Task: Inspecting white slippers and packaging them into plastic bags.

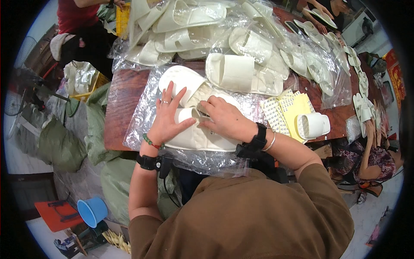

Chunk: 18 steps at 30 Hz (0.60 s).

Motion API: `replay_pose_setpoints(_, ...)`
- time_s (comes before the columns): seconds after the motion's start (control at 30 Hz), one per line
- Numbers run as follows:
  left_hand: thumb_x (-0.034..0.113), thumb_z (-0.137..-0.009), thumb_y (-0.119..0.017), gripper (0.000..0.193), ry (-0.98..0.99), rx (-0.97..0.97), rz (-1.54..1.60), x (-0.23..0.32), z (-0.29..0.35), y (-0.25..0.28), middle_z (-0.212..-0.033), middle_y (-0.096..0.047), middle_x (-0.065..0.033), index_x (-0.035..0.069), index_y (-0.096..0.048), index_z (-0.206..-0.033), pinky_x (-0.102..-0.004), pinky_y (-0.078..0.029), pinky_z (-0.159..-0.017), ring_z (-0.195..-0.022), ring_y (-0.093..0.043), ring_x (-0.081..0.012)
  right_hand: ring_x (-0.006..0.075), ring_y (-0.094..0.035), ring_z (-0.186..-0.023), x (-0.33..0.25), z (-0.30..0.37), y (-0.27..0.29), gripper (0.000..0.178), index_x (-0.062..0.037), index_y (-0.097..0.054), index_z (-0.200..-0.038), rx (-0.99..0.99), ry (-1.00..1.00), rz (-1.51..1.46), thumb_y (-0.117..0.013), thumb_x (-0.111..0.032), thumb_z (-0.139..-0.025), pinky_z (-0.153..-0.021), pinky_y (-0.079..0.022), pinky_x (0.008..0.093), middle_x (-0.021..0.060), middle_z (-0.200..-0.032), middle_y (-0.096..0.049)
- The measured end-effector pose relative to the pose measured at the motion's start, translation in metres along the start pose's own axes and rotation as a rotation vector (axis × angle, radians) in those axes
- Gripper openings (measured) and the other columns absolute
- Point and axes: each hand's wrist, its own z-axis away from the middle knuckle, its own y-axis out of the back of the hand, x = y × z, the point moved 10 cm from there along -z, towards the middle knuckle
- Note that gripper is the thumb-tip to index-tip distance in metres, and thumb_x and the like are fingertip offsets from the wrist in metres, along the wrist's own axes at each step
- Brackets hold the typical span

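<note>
A pair of white open-toe slippers point(180, 140) lies on a clear plastic bag point(139, 129) at the table's near edge. My left hand point(167, 118) rests over the left side of the pair, fingers spread, with nothing gripped. Between the two straps, the curled fingers of my right hand point(224, 117) press together against the slippers; whatever they pinch is hidden. Just beyond the pair sits another white slipper point(236, 72). To the right are yellow sticker sheets point(297, 113) with a small white slipper point(311, 126) on their edge.
A heap of bagged white slippers point(189, 39) covers the far side of the brown table point(123, 103). Co-workers' hands handle slippers at the far right and right edge. Green sacks point(114, 181), a blue bucket point(92, 212) and a yellow crate point(100, 82) stand at the left.
</note>
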Motion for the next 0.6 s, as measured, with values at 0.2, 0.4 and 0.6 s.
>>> replay_pose_setpoints(0.2, 0.040, -0.096, -0.058, 0.081, -0.066, 0.049, 0.282, -0.012, 0.001, 0.010, -0.170, -0.006, -0.0165, 0.016, -0.019, -0.163, -0.0534, -0.004, -0.124, -0.157, -0.006, -0.0366, 0.0410, -0.067, -0.086, 0.014, -0.037, -0.022, 0.026, -0.0032, -0.066, -0.101, 0.031, -0.096, -0.213, -0.064, -0.022, -0.083, -0.075, -0.053, 0.0504, 0.0226, -0.090, -0.068)
replay_pose_setpoints(0.4, 0.036, -0.110, -0.037, 0.066, 0.205, 0.227, 1.070, -0.057, 0.001, 0.018, -0.170, -0.008, -0.0086, 0.010, -0.011, -0.163, -0.0438, -0.011, -0.126, -0.156, -0.007, -0.0296, 0.0412, -0.068, -0.081, 0.018, -0.046, -0.025, 0.017, -0.0070, -0.072, -0.087, 0.112, -0.012, -0.176, -0.066, -0.020, -0.077, -0.072, -0.053, 0.0505, 0.0181, -0.083, -0.070)
replay_pose_setpoints(0.6, 0.057, -0.106, -0.039, 0.076, 0.121, -0.149, 1.557, -0.149, -0.023, -0.052, -0.171, -0.004, -0.0060, 0.018, -0.009, -0.164, -0.0537, -0.011, -0.125, -0.155, -0.011, -0.0337, 0.0417, -0.068, -0.079, 0.020, -0.011, 0.074, 0.024, -0.0057, -0.073, -0.089, 0.194, 0.055, -0.602, -0.075, -0.024, -0.073, -0.071, -0.054, 0.0490, 0.0191, -0.082, -0.070)
